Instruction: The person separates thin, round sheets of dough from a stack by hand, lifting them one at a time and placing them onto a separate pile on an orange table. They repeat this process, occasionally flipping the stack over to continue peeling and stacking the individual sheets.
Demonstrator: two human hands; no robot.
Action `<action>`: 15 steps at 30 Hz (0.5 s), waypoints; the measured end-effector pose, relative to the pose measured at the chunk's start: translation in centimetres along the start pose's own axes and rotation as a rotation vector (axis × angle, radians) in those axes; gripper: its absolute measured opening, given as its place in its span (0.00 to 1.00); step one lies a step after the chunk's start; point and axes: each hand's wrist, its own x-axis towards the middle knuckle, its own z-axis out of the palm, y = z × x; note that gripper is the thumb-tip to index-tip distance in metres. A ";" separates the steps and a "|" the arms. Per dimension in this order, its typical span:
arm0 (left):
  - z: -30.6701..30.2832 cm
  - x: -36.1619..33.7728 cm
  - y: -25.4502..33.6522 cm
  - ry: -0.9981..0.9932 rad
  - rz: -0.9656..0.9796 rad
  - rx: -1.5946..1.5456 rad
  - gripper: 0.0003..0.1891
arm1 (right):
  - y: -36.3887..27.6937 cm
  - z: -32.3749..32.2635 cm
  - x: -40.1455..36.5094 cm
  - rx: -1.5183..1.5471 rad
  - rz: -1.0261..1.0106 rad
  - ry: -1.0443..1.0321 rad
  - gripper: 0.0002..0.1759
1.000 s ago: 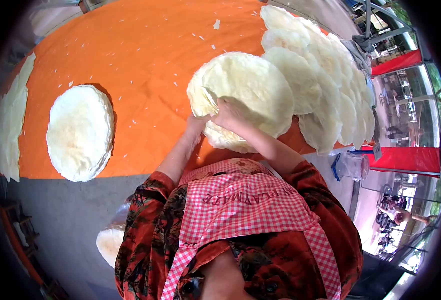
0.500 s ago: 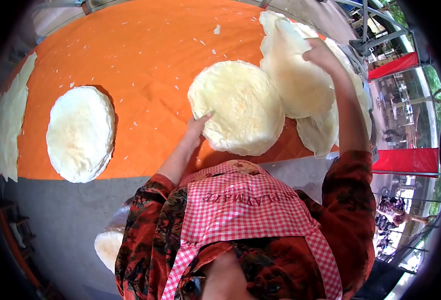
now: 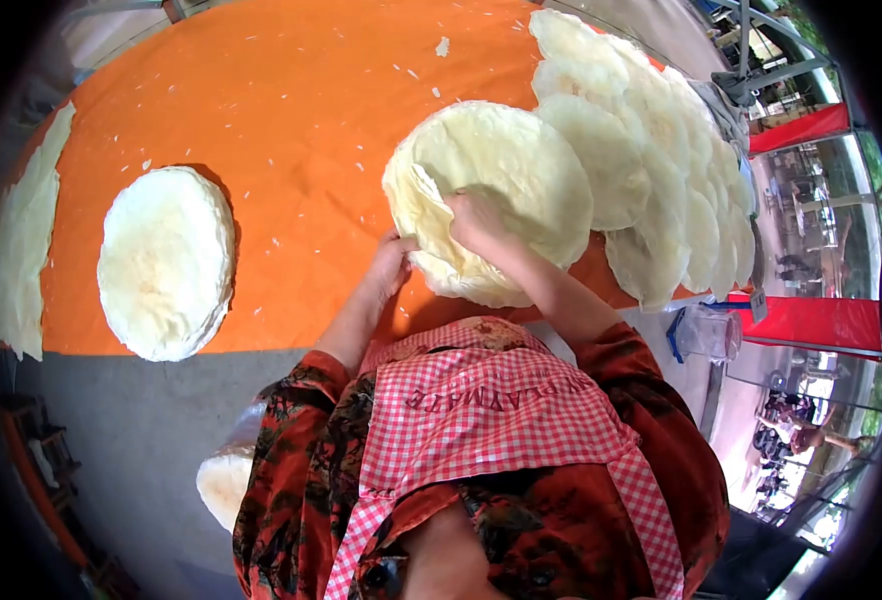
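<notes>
A thick stack of pale round flat sheets (image 3: 461, 270) lies on the orange cloth (image 3: 281, 120) right in front of me. My left hand (image 3: 393, 262) presses against the stack's near left edge. My right hand (image 3: 473, 218) grips the top sheet (image 3: 506, 165) and lifts it so it tilts up off the stack. To the right, several single sheets (image 3: 661, 150) lie overlapping in a curved row.
A second stack of round sheets (image 3: 166, 262) sits at the left on the cloth. More sheets (image 3: 16, 250) line the far left edge. White crumbs dot the cloth. A clear plastic jug (image 3: 706, 332) stands at the right, by a red barrier (image 3: 821, 320).
My right hand has come back from the row at the right, where it laid a sheet, to the stack and now lifts the top sheet. My left hand has stayed at the stack's edge.
</notes>
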 end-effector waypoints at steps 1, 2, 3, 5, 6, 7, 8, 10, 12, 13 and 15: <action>0.5 -0.2 0.2 0.025 -0.011 -0.017 0.15 | 0.3 0.2 0.2 -0.045 -0.026 -0.006 0.19; 1.9 -1.3 1.3 0.050 -0.023 -0.033 0.14 | 0.3 0.0 0.2 -0.088 -0.052 -0.012 0.19; 2.7 -1.9 1.9 0.076 -0.035 -0.046 0.13 | 0.1 -0.1 0.2 -0.130 -0.077 -0.016 0.19; 1.2 -0.6 1.0 0.029 -0.055 -0.040 0.13 | -0.5 0.0 -0.2 -0.153 -0.083 0.007 0.16; 0.6 0.0 0.7 0.009 -0.064 -0.041 0.13 | -0.7 0.1 -0.2 -0.165 -0.090 0.016 0.14; -0.2 0.6 0.4 -0.021 -0.053 -0.035 0.14 | -0.5 0.5 0.1 -0.152 -0.098 0.023 0.14; -0.5 0.7 0.3 -0.047 -0.049 -0.029 0.14 | -0.5 0.8 0.3 -0.134 -0.103 0.024 0.14; -0.8 0.5 -0.3 -0.047 -0.048 -0.008 0.16 | -0.4 1.5 -0.1 -0.105 -0.080 -0.020 0.14; 0.9 -0.1 0.4 0.001 -0.030 0.007 0.16 | -1.5 -1.0 -0.7 -0.101 -0.044 -0.104 0.14; 1.3 -0.1 0.4 0.009 -0.032 -0.008 0.17 | -1.4 -1.1 -0.7 -0.067 -0.032 -0.102 0.15; 1.5 -0.3 0.5 0.036 -0.034 -0.038 0.18 | -1.5 -1.1 -0.6 0.007 -0.016 -0.104 0.16</action>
